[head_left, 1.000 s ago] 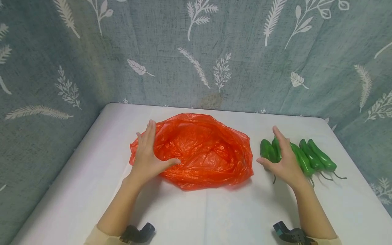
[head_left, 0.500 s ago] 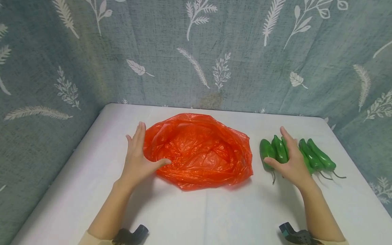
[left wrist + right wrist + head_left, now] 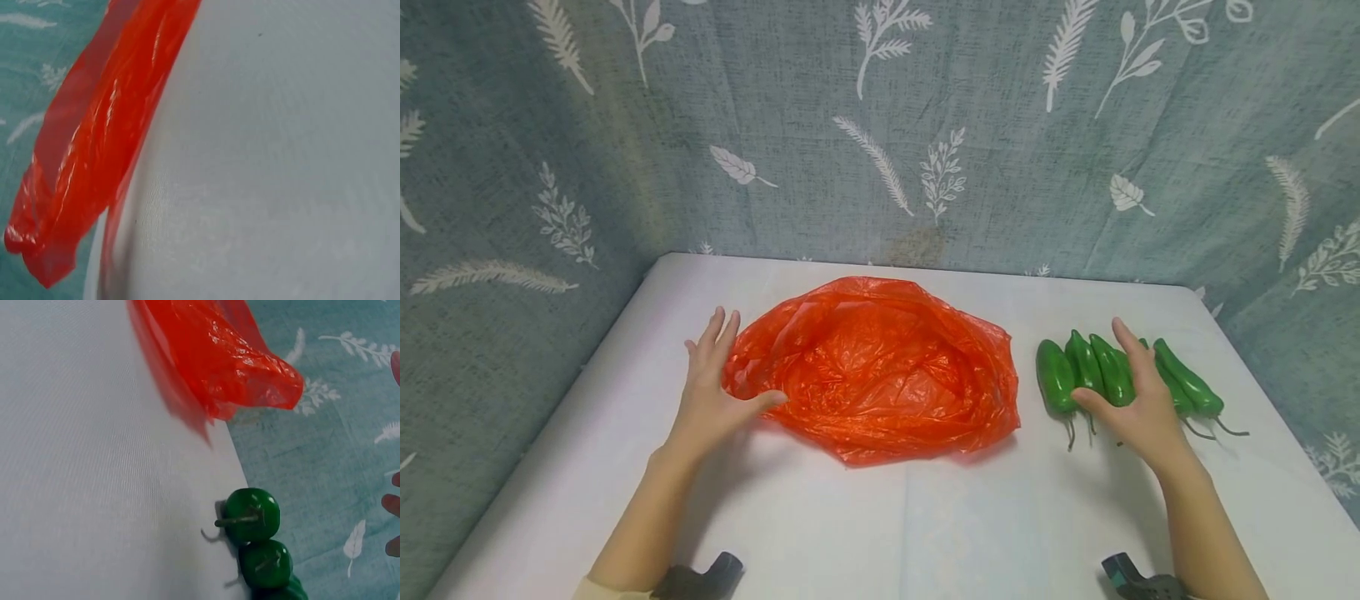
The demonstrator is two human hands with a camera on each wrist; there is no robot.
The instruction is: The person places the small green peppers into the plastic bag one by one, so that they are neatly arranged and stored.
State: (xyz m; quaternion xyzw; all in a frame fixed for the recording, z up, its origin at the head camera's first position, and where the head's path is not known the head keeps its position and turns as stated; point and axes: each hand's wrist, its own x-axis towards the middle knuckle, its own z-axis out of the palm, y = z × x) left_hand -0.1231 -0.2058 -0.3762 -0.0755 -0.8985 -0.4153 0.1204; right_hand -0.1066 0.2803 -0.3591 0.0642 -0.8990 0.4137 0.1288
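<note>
A crumpled red plastic bag (image 3: 887,367) lies mid-table with its mouth spread open; both wrist views show it too, the left one with its side (image 3: 112,125). My left hand (image 3: 707,404) hovers at the bag's left edge, fingers stretched and thumb out over the rim, holding nothing. Several green chili peppers (image 3: 1056,375) lie in a row to the right of the bag, stems toward me. Above them is my right hand (image 3: 1142,408), fingers extended and thumb apart, with nothing in it; it hides part of the row. In the right wrist view, peppers (image 3: 252,515) appear end-on and only fingertips (image 3: 392,503) show.
The white table (image 3: 910,525) ends at the back and left against a grey-green cloth (image 3: 820,150) with white leaf prints. A dark wrist camera (image 3: 700,575) is strapped to the left wrist, another (image 3: 1138,579) to the right.
My left hand has moved left, away from over the bag to its edge. My right hand has shifted right across the peppers, uncovering the left ones. Bag and peppers stay put.
</note>
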